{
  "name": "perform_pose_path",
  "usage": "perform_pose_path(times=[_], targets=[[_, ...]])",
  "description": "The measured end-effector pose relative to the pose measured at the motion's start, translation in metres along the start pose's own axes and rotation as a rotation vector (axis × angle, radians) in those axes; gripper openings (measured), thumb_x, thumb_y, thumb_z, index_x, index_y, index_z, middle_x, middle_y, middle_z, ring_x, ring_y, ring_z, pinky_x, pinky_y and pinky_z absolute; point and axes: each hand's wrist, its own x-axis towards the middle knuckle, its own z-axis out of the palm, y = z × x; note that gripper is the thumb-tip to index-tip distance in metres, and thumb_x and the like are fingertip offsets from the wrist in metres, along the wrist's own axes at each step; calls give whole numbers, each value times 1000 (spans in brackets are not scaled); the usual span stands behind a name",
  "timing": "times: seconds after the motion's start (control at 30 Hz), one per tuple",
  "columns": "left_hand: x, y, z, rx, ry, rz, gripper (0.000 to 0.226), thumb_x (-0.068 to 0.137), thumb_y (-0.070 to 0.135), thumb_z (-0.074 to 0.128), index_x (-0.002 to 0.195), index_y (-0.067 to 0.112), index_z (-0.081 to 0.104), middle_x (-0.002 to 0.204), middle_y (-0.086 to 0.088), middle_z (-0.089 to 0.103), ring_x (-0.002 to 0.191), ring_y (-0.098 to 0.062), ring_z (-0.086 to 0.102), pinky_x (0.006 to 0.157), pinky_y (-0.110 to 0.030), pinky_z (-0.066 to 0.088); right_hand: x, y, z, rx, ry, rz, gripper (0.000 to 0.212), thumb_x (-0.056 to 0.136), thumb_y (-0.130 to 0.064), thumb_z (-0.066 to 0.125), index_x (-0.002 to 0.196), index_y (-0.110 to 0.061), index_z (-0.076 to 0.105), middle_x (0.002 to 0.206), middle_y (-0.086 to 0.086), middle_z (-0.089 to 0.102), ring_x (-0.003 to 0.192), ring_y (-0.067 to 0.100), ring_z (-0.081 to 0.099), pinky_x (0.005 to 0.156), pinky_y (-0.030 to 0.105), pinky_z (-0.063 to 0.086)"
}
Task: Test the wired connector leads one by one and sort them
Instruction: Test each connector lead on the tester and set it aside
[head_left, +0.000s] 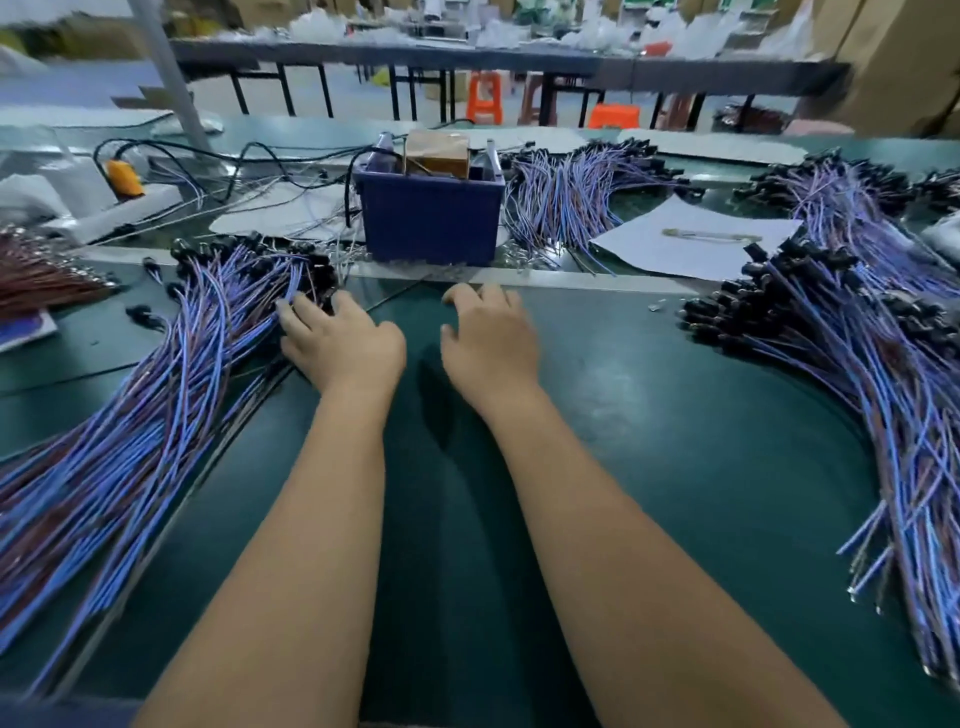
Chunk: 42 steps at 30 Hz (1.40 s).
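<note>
A big pile of blue and red wired leads with black connectors (156, 395) fans across the left of the green mat. My left hand (337, 340) lies at its right edge, fingertips touching the leads near the black connector ends; nothing is visibly held. My right hand (488, 343) hovers over the bare mat (649, 441) with relaxed fingers, empty. A second pile of the same leads (872, 374) curves down the right side. More leads (576, 197) lie behind, next to a blue box (431, 218) with a brown block and test fittings inside.
A white sheet with a thin rod (696, 239) lies at back right. Black cables, an orange plug on a white power strip (122, 179) and papers crowd the back left. A bundle of reddish leads (47, 275) sits at far left. Further benches and orange stools stand behind.
</note>
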Motion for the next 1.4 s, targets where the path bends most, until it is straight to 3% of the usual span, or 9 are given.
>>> perform_pose_path(times=[0.1, 0.23, 0.57, 0.73, 0.83, 0.93, 1.07, 1.23, 1.4], targets=[[4, 4, 4, 140, -133, -43, 50, 91, 30, 44, 139, 15, 42, 157, -22, 15, 143, -38, 15, 114, -50, 11, 3, 9, 0, 38, -24, 29, 31, 94, -24, 53, 124, -19, 57, 120, 7, 54, 113, 27, 44, 91, 33, 35], [5, 9, 6, 184, -102, 18, 41, 92, 25, 44, 131, 12, 46, 143, -21, 33, 130, -39, 31, 107, -47, 23, 1, 14, -1, 162, -25, 101, 27, 94, -23, 53, 120, -18, 61, 118, 7, 57, 114, 27, 44, 93, 34, 36], [12, 4, 3, -104, 16, -4, 23, 99, 17, 47, 114, -1, 50, 120, -22, 58, 113, -41, 52, 89, -44, 40, -2, 13, 2, 242, -15, 73, 22, 93, -19, 52, 111, -18, 66, 108, 4, 61, 106, 23, 48, 76, 26, 33], [11, 10, 0, -540, 7, -45, 31, 103, 14, 36, 127, 5, 54, 122, -13, 59, 112, -32, 56, 84, -36, 42, 0, 13, 4, 369, 22, 71, 20, 93, -14, 51, 104, -16, 68, 102, 3, 63, 99, 21, 52, 74, 27, 37], [-2, 22, -1, -722, -43, 167, 28, 102, 9, 36, 115, 10, 61, 116, -7, 61, 110, -30, 57, 86, -28, 43, 2, 12, 1, 515, 18, 114, 18, 95, -16, 51, 97, -14, 69, 89, 0, 68, 81, 15, 57, 67, 25, 39], [-14, 32, 0, -674, -47, 425, 25, 98, 0, 42, 102, 9, 65, 108, -6, 57, 108, -21, 54, 91, -17, 38, 7, 11, -6, 997, 1, 310, 28, 101, -19, 42, 93, -6, 66, 69, 5, 63, 53, 13, 53, 51, 23, 39], [-20, 33, 9, -446, -66, 577, 22, 95, 5, 52, 103, 12, 72, 106, -8, 60, 109, -26, 51, 96, -33, 37, 11, 21, -19, 1477, -43, 491, 35, 103, -30, 35, 94, -11, 63, 71, 5, 61, 49, 12, 48, 47, 21, 36], [-29, 31, 8, -288, -41, 673, 19, 93, 20, 61, 95, 32, 75, 108, 7, 52, 113, -18, 38, 84, -25, 16, 12, 31, -23, 1548, -38, 560, 28, 102, -35, 42, 97, -13, 59, 66, -4, 61, 49, 9, 41, 45, 19, 29], [-30, 36, 5, -452, -135, 643, 22, 87, 10, 59, 93, 24, 75, 119, 3, 58, 121, -22, 45, 105, -35, 28, 9, 29, -20, 1450, 128, 488, 23, 101, -14, 45, 90, -12, 64, 73, 0, 66, 53, 3, 54, 48, 15, 42]])
